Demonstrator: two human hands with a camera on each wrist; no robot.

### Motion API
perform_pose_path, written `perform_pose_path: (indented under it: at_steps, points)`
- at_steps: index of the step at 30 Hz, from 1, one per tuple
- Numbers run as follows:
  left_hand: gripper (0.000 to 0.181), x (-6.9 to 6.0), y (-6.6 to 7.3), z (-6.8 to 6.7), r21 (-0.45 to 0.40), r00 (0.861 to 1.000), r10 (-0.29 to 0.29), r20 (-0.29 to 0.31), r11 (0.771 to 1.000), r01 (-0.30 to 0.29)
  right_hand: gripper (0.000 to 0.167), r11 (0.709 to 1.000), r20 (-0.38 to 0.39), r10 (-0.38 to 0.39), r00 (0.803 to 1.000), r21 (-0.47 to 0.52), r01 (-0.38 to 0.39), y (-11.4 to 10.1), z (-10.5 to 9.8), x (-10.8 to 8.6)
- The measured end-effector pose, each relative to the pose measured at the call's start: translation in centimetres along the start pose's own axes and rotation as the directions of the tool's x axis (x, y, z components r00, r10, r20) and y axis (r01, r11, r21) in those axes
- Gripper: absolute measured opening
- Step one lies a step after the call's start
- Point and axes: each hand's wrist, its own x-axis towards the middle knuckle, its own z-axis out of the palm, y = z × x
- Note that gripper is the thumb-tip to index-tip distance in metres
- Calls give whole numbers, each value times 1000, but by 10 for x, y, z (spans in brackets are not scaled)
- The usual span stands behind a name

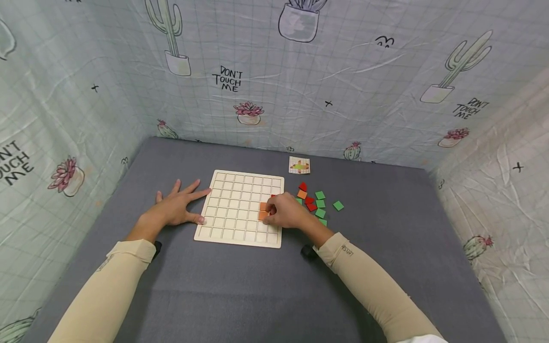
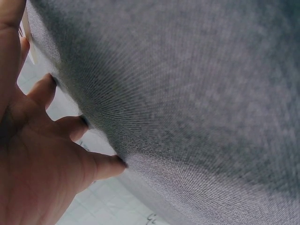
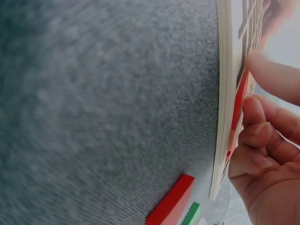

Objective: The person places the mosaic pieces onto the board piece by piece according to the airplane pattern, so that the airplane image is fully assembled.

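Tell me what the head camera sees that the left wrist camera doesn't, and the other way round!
Only the head view: the right hand, the green tiles, red tiles and orange tiles, and the little picture card.
Only the left wrist view: the palm side of the left hand, close up.
Both: the left hand itself, the grey table, the patterned cloth and the board, just a sliver of it in the wrist view.

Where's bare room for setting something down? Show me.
Bare: table nearer than the board, between the sleeves; also from the outlying green tile rightward to the curtain. Crowded: the board's right edge, with the right hand over it and loose tiles beside it.
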Motion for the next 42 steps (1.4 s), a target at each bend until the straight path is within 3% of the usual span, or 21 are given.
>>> perform_pose_path:
  at_steps: [18,25,31,42]
  points:
    - [106,1,-1,1,-21,1000,16,-5,1000,-16,13,993,-54,-58,997,100,63,7,2,-9]
    - [106,0,0,0,-22,1000,17,-3,1000,-17,8,978,-63,-14,998,208,27,19,-9,-21]
    - [105,-1,1,-2,-23,1000,14,6,1000,-13,8,978,-115,-12,993,205,35,36,-17,-34]
    - [109,1,-1,-1,-23,1000,19,11,1000,-19,10,967,-72,111,991,240,-91,55,-28,-56]
